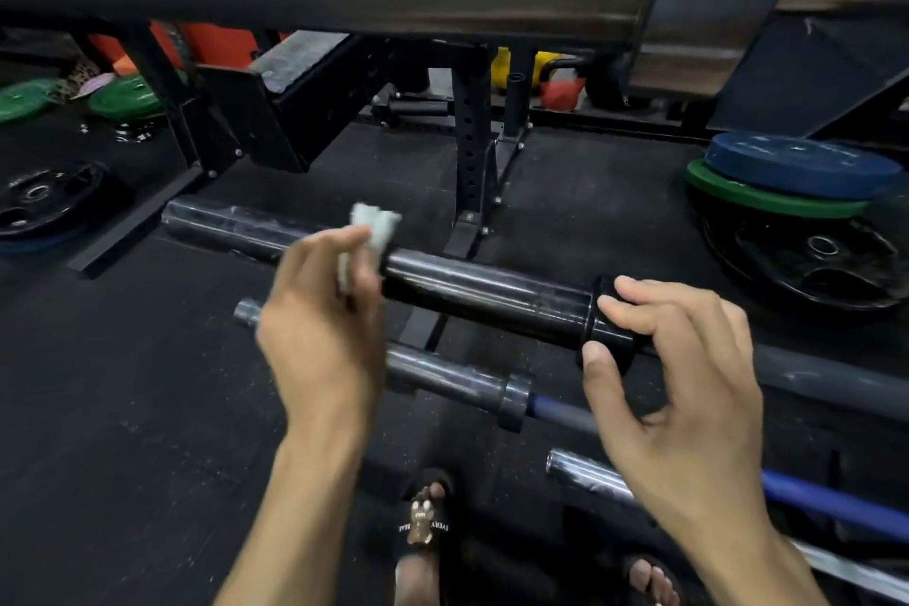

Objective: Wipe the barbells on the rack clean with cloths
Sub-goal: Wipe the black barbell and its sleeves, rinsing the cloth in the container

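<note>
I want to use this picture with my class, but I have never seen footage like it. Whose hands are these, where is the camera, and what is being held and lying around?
There is no machine here: a person wears one camera on the head, looking forward and down at their own two hands. The left hand grips a pale cloth at the end of a dark barbell sleeve. The right hand pinches the collar of that same barbell between thumb and fingers. Below it lie two more barbells, with blue shafts. Coloured weight plates are stacked on the dark floor at right, and the person's sandalled foot shows at the bottom.
</note>
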The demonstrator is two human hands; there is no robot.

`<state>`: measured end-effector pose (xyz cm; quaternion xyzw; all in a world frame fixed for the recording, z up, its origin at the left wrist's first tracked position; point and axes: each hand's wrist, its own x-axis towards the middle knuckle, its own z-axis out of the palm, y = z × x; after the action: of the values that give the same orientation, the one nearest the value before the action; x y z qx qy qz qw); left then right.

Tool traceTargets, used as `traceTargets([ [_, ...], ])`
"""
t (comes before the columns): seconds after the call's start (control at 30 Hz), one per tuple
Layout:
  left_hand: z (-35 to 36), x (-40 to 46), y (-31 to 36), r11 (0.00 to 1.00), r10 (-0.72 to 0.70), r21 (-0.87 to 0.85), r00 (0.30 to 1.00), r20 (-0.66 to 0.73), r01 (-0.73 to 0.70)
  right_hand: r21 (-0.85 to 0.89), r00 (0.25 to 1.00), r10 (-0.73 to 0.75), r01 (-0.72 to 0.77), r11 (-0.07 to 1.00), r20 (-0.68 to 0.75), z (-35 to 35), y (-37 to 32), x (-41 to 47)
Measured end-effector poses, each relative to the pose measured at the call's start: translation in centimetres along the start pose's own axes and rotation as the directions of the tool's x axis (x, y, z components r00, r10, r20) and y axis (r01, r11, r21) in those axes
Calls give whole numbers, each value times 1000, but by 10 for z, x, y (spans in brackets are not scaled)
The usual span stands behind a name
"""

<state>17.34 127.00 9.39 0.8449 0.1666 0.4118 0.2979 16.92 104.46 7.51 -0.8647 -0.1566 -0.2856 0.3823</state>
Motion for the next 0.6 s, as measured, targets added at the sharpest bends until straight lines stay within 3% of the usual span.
traceTargets([
  [0.07, 0, -4, 2, 1000, 2, 24, 1000, -12, -2, -6, 1000, -15, 15, 1000, -16, 3, 0, 0],
  [0.2, 19, -56, 52, 951, 309, -79, 934, 180, -299, -7, 996, -51, 50, 999, -74, 9, -1, 2],
  [0.27, 22, -65, 61, 924, 382, -123, 896, 226, -362, -16, 995, -56, 55, 998, -80, 8, -2, 2],
  [0.37, 17, -36, 30, 951, 304, -114, 931, 202, -286, -1, 999, -41, 41, 999, -32, 3, -1, 3],
  [0.43, 5, -7, 7, 995, 90, -58, 992, 84, -86, 4, 999, -37, 37, 999, -14, 0, -1, 2],
  [0.5, 3, 1, 1, 997, -56, -43, 998, 33, 57, -1, 999, -50, 50, 999, -20, 0, -2, 1],
  [0.6, 18, -33, 32, 988, 115, -118, 987, 116, -101, -22, 995, -85, 84, 996, -46, 3, -3, 1],
])
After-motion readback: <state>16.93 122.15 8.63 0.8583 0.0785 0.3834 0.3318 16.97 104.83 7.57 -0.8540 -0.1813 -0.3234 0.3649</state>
